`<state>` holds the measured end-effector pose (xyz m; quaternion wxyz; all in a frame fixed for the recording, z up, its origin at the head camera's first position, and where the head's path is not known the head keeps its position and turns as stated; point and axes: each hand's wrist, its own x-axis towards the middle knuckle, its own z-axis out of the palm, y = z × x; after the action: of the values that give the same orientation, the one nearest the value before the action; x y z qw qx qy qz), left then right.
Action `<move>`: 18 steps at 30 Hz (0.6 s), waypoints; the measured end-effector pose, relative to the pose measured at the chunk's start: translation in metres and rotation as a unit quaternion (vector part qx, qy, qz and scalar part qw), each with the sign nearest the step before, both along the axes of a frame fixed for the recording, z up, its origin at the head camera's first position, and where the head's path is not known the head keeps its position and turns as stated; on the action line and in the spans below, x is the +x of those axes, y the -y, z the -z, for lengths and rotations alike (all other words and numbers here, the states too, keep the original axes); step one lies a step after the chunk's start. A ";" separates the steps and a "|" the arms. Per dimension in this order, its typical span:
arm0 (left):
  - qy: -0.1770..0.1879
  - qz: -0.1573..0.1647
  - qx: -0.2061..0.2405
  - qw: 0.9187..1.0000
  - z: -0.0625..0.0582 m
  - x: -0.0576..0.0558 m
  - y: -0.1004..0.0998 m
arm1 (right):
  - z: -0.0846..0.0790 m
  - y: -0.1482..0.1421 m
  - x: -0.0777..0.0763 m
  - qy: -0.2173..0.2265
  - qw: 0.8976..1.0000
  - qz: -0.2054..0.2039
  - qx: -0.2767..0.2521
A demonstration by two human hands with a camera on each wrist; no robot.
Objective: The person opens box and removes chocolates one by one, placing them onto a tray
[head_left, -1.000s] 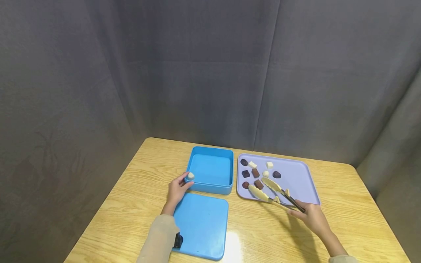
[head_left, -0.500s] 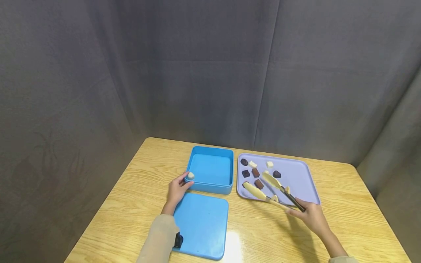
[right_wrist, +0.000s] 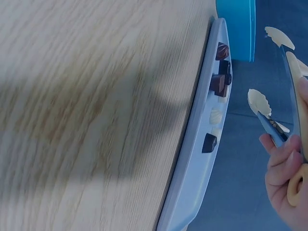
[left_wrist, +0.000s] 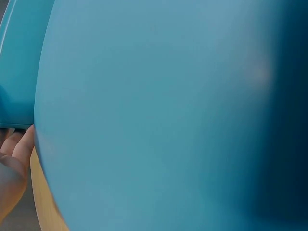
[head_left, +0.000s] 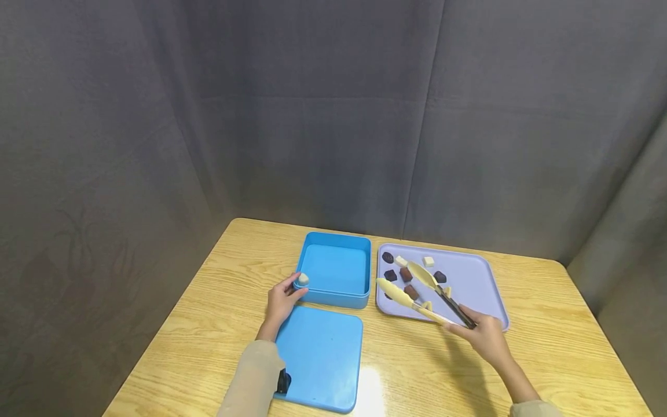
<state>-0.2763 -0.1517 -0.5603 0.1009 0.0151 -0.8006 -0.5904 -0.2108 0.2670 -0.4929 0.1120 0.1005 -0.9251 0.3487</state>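
My left hand (head_left: 281, 301) grips the front left corner of an open blue box (head_left: 333, 298), thumb at the front wall and fingers at the side. Just inside that corner, beside the fingertips, sits a small whitish chocolate (head_left: 303, 279). In the left wrist view, the fingers (left_wrist: 21, 149) touch the box's lower edge. My right hand (head_left: 484, 336) holds a pair of tongs (head_left: 438, 289) with cream tips and dark handles. Its spread tips hang over the left part of a lilac tray (head_left: 474, 284), nothing visible between them. Dark, brown and white chocolates, such as a brown one (head_left: 405, 274), lie there.
A flat blue lid (head_left: 323, 359) lies on the wooden table (head_left: 198, 341) in front of the box, partly under the left forearm. Tray and box stand close side by side. A grey curtain (head_left: 323, 127) hangs behind the table.
My right hand has moved the tongs left and slightly up above the tray, their tips still apart and now hiding some chocolates. The left hand stays at the box corner.
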 end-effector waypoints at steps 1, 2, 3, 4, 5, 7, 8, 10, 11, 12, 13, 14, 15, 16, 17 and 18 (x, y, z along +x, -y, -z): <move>0.000 0.000 0.000 1.000 0.000 0.000 0.000 | 0.000 0.002 -0.001 0.001 1.000 0.002 -0.001; 0.000 -0.001 0.000 1.000 0.000 0.000 0.000 | -0.001 0.004 -0.001 0.003 1.000 0.002 -0.003; 0.000 0.000 0.001 1.000 0.000 0.000 0.000 | -0.001 0.006 -0.002 0.006 1.000 0.002 -0.005; 0.002 -0.001 0.003 1.000 0.001 -0.001 0.000 | -0.002 0.008 -0.002 0.009 1.000 0.003 -0.008; 0.000 -0.001 0.002 1.000 0.001 -0.001 0.000 | -0.002 0.011 -0.003 0.010 1.000 0.004 -0.010; 0.000 0.000 0.001 1.000 0.001 -0.001 0.000 | -0.003 0.015 -0.004 0.010 1.000 0.006 -0.014; -0.001 0.000 0.001 1.000 0.001 -0.001 0.000 | -0.003 0.017 -0.004 0.010 1.000 0.007 -0.016; -0.001 0.000 0.001 1.000 0.001 -0.001 0.000 | -0.003 0.021 -0.006 0.010 1.000 0.011 -0.020; -0.002 0.000 0.002 1.000 0.001 -0.001 -0.001 | -0.003 0.023 -0.007 0.011 1.000 0.012 -0.024; -0.001 0.000 0.003 1.000 0.001 -0.001 -0.001 | -0.002 0.025 -0.007 0.013 0.999 0.012 -0.028; -0.002 0.000 0.003 1.000 0.001 -0.001 -0.001 | -0.002 0.027 -0.008 0.016 0.999 0.012 -0.032; -0.004 0.000 0.002 1.000 0.001 0.000 -0.001 | -0.002 0.029 -0.008 0.016 0.999 0.012 -0.036; -0.004 0.000 0.003 1.000 0.001 0.000 -0.001 | -0.001 0.031 -0.009 0.016 0.999 0.011 -0.038; -0.005 0.000 0.002 1.000 0.001 0.000 -0.001 | -0.001 0.033 -0.009 0.015 0.999 0.011 -0.040; -0.006 0.000 0.003 1.000 0.001 0.000 -0.001 | -0.001 0.035 -0.010 0.015 0.999 0.011 -0.042; -0.006 0.001 0.003 1.000 0.001 0.000 -0.001 | 0.000 0.038 -0.010 0.012 0.999 0.010 -0.043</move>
<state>-0.2767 -0.1509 -0.5610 0.1056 0.0110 -0.7985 -0.5926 -0.2207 0.2294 -0.4925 0.1083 0.0818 -0.9113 0.3886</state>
